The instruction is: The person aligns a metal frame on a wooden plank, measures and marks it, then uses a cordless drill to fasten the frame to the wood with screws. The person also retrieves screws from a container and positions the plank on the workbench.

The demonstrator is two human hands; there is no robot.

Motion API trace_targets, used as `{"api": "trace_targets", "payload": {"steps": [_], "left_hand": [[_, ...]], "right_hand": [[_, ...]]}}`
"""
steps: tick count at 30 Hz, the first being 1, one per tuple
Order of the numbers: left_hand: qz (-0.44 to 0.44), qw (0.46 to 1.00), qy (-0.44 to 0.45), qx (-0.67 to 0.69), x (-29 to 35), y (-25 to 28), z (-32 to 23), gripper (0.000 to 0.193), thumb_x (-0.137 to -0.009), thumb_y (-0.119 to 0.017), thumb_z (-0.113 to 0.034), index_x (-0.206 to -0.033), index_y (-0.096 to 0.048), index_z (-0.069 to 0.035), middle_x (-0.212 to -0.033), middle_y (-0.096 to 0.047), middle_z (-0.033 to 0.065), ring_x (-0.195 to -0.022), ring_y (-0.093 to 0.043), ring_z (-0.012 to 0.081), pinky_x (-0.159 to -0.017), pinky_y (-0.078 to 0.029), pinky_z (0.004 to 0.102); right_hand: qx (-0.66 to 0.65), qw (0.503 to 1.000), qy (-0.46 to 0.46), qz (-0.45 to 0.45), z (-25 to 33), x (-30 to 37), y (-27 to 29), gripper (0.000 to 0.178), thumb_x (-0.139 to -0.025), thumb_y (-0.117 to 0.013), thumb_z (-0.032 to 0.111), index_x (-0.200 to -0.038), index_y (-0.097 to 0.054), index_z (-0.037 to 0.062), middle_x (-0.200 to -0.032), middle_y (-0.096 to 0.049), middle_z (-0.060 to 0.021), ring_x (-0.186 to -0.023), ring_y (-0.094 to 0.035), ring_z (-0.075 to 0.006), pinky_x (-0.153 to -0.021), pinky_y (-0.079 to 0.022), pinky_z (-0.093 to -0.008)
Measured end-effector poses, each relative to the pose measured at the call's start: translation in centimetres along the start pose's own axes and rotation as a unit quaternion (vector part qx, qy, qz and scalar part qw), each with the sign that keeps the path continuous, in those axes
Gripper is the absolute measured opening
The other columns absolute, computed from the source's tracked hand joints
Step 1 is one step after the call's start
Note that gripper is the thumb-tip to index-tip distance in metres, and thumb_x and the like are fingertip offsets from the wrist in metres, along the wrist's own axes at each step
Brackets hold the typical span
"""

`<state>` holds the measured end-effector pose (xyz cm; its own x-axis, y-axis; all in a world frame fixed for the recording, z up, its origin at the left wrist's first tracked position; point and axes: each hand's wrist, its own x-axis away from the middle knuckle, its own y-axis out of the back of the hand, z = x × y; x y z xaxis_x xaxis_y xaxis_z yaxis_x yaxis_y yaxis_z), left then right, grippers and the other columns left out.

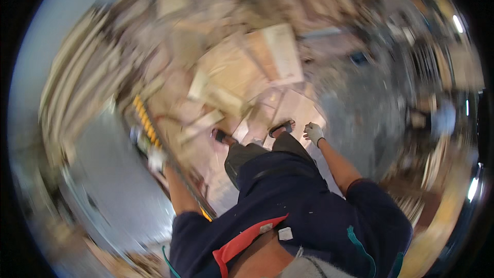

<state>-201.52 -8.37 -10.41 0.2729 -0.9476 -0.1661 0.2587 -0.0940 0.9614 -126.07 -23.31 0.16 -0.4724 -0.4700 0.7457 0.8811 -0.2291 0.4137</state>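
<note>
My left hand, in a pale glove, is beside a long bar with yellow-and-black stripes at the edge of a grey metal table. Blur hides its fingers, so I cannot tell whether it grips anything. My right hand, in a whitish glove, hangs beside my right thigh with loosely bent, parted fingers and nothing in it. Below and ahead of my feet lie flat wooden sheets. Farther ahead, a pale board rests by broad yellowish sheets.
The shiny grey metal table fills the left side. Loose wood pieces litter the floor before my sandalled feet. Grey floor stretches to the right. A person in a light blue top stands at the far right near stacked boards.
</note>
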Motion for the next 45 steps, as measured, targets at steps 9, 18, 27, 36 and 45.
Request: {"api": "trace_targets", "payload": {"steps": [9,18,27,36,45], "left_hand": [[0.000,0.959,-0.047,0.279,5.8,13.4,-32.4,0.035,-0.094,-0.055,-0.035,-0.113,-0.063,-0.006,-0.109,-0.067,0.0143,-0.098,-0.066,0.0324,-0.078,-0.054,0.0494],[0.299,0.758,-0.390,0.428,23.6,27.5,-71.8,0.031,-0.091,-0.060,-0.025,-0.110,-0.067,-0.001,-0.095,-0.072,0.0163,-0.087,-0.067,0.0285,-0.080,-0.051,0.0392],[0.431,0.563,-0.632,0.314,33.8,41.5,-98.0,0.039,-0.095,-0.058,-0.037,-0.114,-0.068,-0.005,-0.103,-0.071,0.0203,-0.098,-0.068,0.0373,-0.084,-0.052,0.0434],[0.461,0.521,-0.674,0.248,42.9,53.4,-128.1,0.045,-0.095,-0.054,-0.044,-0.123,-0.067,-0.010,-0.121,-0.067,0.0177,-0.115,-0.063,0.0343,-0.096,-0.048,0.0402],[0.496,0.372,-0.697,0.360,53.1,67.6,-156.1,0.042,-0.098,-0.060,-0.033,-0.126,-0.062,-0.002,-0.118,-0.068,0.0145,-0.107,-0.065,0.0239,-0.096,-0.048,0.0341]], "right_hand": [[0.190,0.971,-0.144,-0.016,-37.2,6.0,9.5,0.016,-0.088,-0.067,0.023,-0.092,-0.072,0.0087,-0.083,-0.070,-0.0086,-0.073,-0.072,-0.0237,-0.064,-0.058,-0.0397],[-0.509,0.788,-0.292,-0.184,-33.7,4.9,17.5,0.036,-0.095,-0.053,0.017,-0.127,-0.050,0.0009,-0.111,-0.066,-0.0223,-0.076,-0.070,-0.0366,-0.060,-0.058,-0.0487],[-0.521,0.826,-0.098,-0.191,-27.7,-9.8,40.8,0.039,-0.100,-0.053,0.019,-0.133,-0.051,-0.0033,-0.112,-0.066,-0.0216,-0.081,-0.070,-0.0283,-0.066,-0.059,-0.0386],[-0.072,0.977,-0.096,-0.175,-41.1,-14.8,53.1,0.043,-0.097,-0.051,0.024,-0.132,-0.055,-0.0006,-0.110,-0.071,-0.0160,-0.095,-0.069,-0.0344,-0.085,-0.055,-0.0456],[-0.245,0.926,-0.240,-0.160,-38.3,-28.0,69.0,0.042,-0.095,-0.052,0.033,-0.121,-0.063,0.0007,-0.110,-0.070,-0.0204,-0.101,-0.067,-0.0374,-0.090,-0.052,-0.0456]]}}
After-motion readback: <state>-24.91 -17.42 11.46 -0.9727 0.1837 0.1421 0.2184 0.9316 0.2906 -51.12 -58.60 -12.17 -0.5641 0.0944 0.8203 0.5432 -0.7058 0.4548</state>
